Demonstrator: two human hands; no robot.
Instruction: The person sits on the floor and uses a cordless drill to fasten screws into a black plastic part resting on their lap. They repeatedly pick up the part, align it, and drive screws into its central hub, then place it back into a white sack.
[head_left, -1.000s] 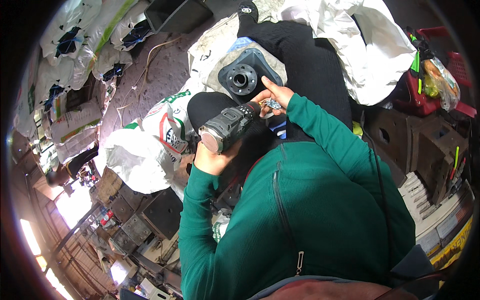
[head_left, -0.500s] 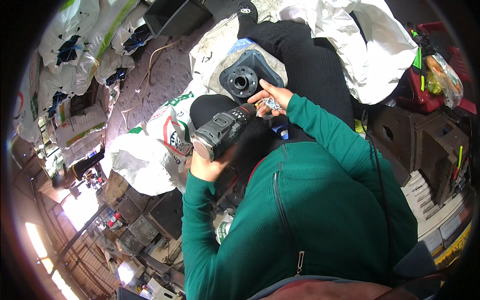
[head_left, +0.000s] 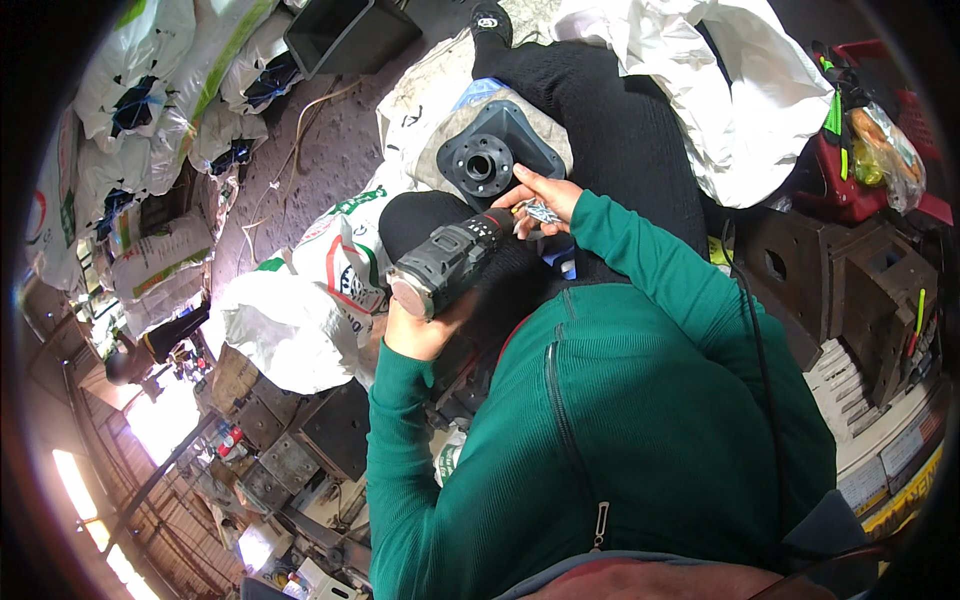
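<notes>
My left hand (head_left: pixel 420 332) is wrapped round a grey cordless drill (head_left: pixel 450 258), whose front end points up and to the right. Several small silvery screws (head_left: pixel 541 212) lie in the curled fingers of my right hand (head_left: pixel 556 194), close to the drill's front. The thumb and a finger of that hand reach to the edge of a black flanged part (head_left: pixel 530 128). This part has a four-sided base and a round, holed disc with a central opening. It rests between my legs on pale sacking; the drill's tip is partly hidden by my right fingers.
White sacks (head_left: pixel 155 100) stand at the far left, near a dark bin (head_left: pixel 350 35). A white bag (head_left: pixel 290 325) lies by my left knee. On the right are a red crate (head_left: pixel 860 200) and dark metal housings (head_left: pixel 800 260). A black cable (head_left: pixel 757 350) runs down my right side.
The flanged part and the drill have shifted very slightly. My right hand still holds the screws by the disc's edge, its fingers a little changed.
</notes>
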